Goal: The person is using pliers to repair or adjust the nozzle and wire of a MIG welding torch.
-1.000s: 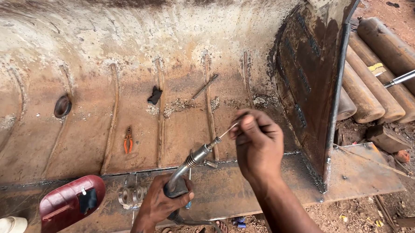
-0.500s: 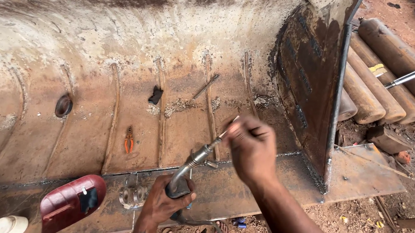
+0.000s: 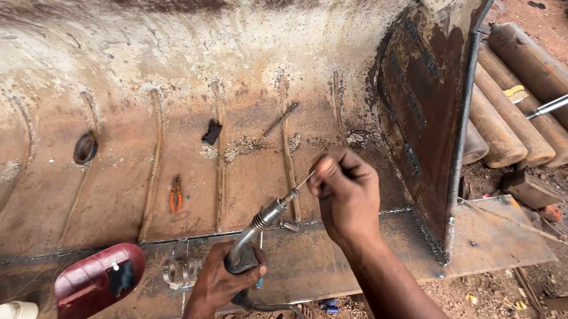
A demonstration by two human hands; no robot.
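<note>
Torch (image 3: pixel 258 232): near centre, over the rusty bucket (image 3: pixel 172 97) floor, nozzle tilted up right.
Wire (image 3: pixel 306 180): sticking out of nozzle tip.
Left hand (image 3: pixel 218 283): fingers wrapped shut around torch handle.
Right hand (image 3: pixel 346 194): fingers pinched shut on wire end.
Pliers (image 3: pixel 176 194): left, lying apart.
Red helmet (image 3: pixel 100 279): near left.
Cylinders (image 3: pixel 522 106): far right.

My left hand (image 3: pixel 218 284) grips the bent handle of a welding torch (image 3: pixel 255 235), a grey metal tool with a curved neck and a ribbed collar, tilted up and to the right. A thin, bright wire (image 3: pixel 305 180) sticks straight out of its tip. My right hand (image 3: pixel 346 194) pinches the far end of that wire between fingertips.
</note>
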